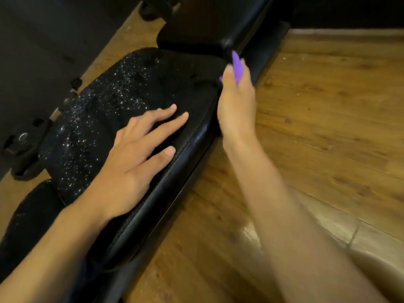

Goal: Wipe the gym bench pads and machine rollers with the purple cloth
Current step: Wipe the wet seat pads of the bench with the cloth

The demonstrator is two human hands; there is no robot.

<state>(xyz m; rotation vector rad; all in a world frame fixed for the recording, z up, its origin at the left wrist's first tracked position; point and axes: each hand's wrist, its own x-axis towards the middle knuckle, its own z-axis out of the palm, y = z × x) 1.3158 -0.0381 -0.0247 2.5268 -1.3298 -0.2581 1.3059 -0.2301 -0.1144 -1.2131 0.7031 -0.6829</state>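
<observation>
Bench pads lie in a black row from 7 o'clock up to 1 o'clock. Closest, at 8 o'clock, is a small black pad [28, 217]. At 5 o'clock the brown wood floor [317, 127] has a shiny patch [251, 235] beside the right arm.

A bit farther away is the big middle pad [196, 101]. Its left half is covered in tiny white shiny specks [98, 101]. Its right half looks plain and dark. Along its right edge a black bar [153, 232] of the bench runs the same way as the pads. At 9 o'clock, just left of the big pad, sit some black metal parts [24, 141] with a small silver ring.

The left hand [140, 154] rests flat on the big pad, near the middle of the picture. Its fingers are straight and spread apart, they point to 2 o'clock, and it holds nothing.

The right hand [237, 106] is farther off, toward 1 o'clock from the left hand, at the far right corner of the big pad. It looks a bit blurry. Its thumb and fingers are closed tight around the purple cloth [237, 64]. Only a small bit of the cloth shows, poking out past the fingertips, right by the gap between two pads. I cannot tell if the cloth touches the pad.

Farthest, at 12 o'clock, is one more black pad [196, 25], just past the big one.
</observation>
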